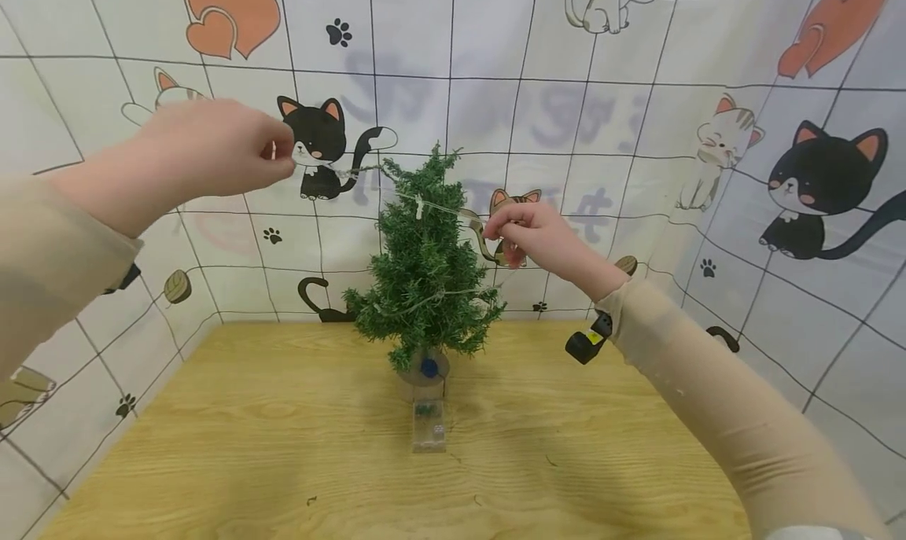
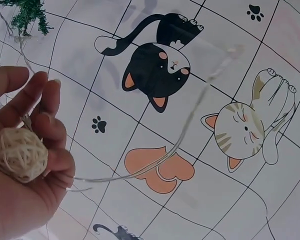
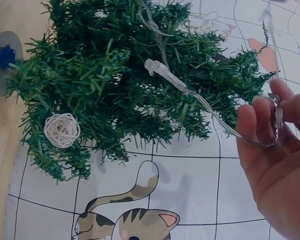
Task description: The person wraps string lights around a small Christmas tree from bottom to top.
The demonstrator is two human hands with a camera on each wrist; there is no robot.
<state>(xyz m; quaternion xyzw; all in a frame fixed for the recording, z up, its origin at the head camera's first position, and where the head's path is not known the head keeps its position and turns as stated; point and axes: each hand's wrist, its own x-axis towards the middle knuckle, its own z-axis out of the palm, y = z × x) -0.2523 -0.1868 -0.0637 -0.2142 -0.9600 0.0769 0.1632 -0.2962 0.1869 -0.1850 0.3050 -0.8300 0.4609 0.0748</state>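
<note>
A small green artificial Christmas tree (image 1: 425, 265) stands at the table's back, with a thin string of lights (image 3: 210, 107) wound around it. My left hand (image 1: 212, 147) is raised to the left of the treetop. In the left wrist view its curled fingers hold the wire, and a woven cream ball (image 2: 21, 155) lies against them. Close by the tree's right side, my right hand (image 1: 545, 237) pinches the wire beside a small bulb (image 3: 278, 117). Between that hand and the tree the wire runs past a clear bulb cover (image 3: 167, 75).
A white woven ball (image 3: 62, 130) sits among the lower branches. The tree's round base (image 1: 423, 381) has something blue (image 1: 429, 369) on it. In front lies a clear box (image 1: 429, 434) on the wooden table (image 1: 297, 438). A cat-print cloth (image 1: 495, 115) hangs close behind.
</note>
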